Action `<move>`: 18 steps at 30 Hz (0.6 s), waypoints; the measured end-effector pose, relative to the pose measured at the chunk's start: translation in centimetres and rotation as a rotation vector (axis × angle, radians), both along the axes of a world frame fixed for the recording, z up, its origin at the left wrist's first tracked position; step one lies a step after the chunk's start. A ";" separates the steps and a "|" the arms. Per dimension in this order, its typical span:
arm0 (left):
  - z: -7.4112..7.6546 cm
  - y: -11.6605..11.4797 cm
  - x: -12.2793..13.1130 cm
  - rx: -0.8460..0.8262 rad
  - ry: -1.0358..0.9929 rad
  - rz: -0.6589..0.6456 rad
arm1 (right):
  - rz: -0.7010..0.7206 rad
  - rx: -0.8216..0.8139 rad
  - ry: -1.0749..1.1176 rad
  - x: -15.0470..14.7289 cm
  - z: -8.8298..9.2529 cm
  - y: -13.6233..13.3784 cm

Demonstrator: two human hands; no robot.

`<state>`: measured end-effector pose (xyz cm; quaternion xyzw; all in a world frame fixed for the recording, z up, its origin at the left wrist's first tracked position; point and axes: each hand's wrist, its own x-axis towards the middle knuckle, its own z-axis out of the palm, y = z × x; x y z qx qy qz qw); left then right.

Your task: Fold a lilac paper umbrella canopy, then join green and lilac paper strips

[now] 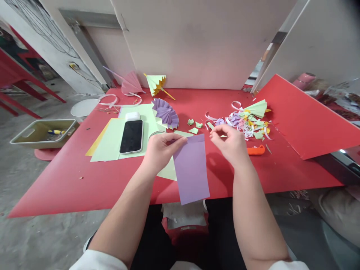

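Observation:
My left hand (165, 146) pinches the top left corner of a sheet of purple paper (191, 168), which hangs upright over the table's front edge with a narrow fold along its top. Off to the right of the paper, apart from it, my right hand (229, 142) has thumb and forefinger together; whether anything is between them I cannot make out. Behind the hands lie a purple pleated paper fan (165, 113) and several small green paper scraps (194, 130). Beyond my right hand sits a heap of coloured paper cuttings (247, 123), with an orange cutter (256, 150) in front.
On the left, a phone (132, 137) and a white case (132, 116) rest on green paper sheets (105, 144). Small paper umbrellas, one pink (132, 83) and one green (154, 84), lie at the back. A red board (306, 116) leans at the right.

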<state>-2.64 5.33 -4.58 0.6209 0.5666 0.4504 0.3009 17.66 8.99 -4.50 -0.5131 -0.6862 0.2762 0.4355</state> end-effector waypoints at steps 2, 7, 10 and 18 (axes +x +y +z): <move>0.1 0.0 -0.3 -0.004 -0.039 0.028 | -0.046 -0.015 0.100 0.5 -0.2 0.2; 0.1 0.0 0.1 0.000 -0.022 -0.033 | 0.179 -0.098 0.194 -1.4 0.0 -0.7; 0.0 0.0 0.4 -0.005 0.011 -0.064 | 0.230 -0.175 0.101 -2.6 0.4 -1.2; 0.1 0.1 -0.3 -0.025 -0.041 -0.006 | 0.183 -0.253 0.113 -1.9 0.6 -1.1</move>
